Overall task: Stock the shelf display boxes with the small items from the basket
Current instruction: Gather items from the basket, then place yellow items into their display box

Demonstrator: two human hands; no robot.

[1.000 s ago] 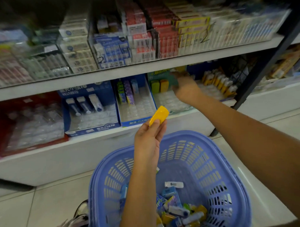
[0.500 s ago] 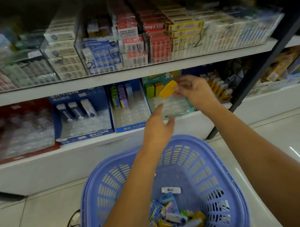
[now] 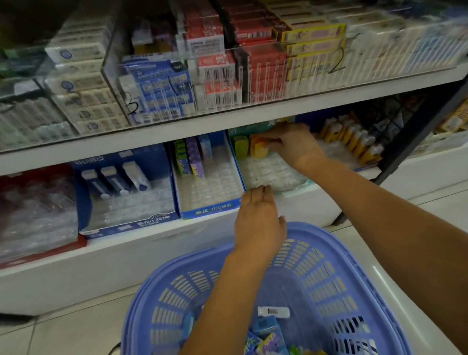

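My right hand [image 3: 295, 147] reaches under the upper shelf into the green display box [image 3: 270, 176] and pinches a small yellow item [image 3: 261, 151], setting it beside a green one [image 3: 240, 146] at the back of the clear slotted tray. My left hand [image 3: 258, 220] hovers with straight fingers at the front edge of that box, holding nothing. Below it sits the blue plastic basket [image 3: 338, 263], with several small colourful items [image 3: 272, 340] and a white one [image 3: 273, 311] at its bottom.
Left of the green box stand a blue display box [image 3: 208, 192] with a few purple and green items, a larger blue box [image 3: 126, 194] with white tubes, and a red box [image 3: 30, 212]. The upper shelf [image 3: 229, 118] holds packed cartons. A black post [image 3: 414, 146] stands right.
The yellow item passed from my left hand to my right, which then carried it back into the green box. My left hand emptied and dropped toward the box's front edge.
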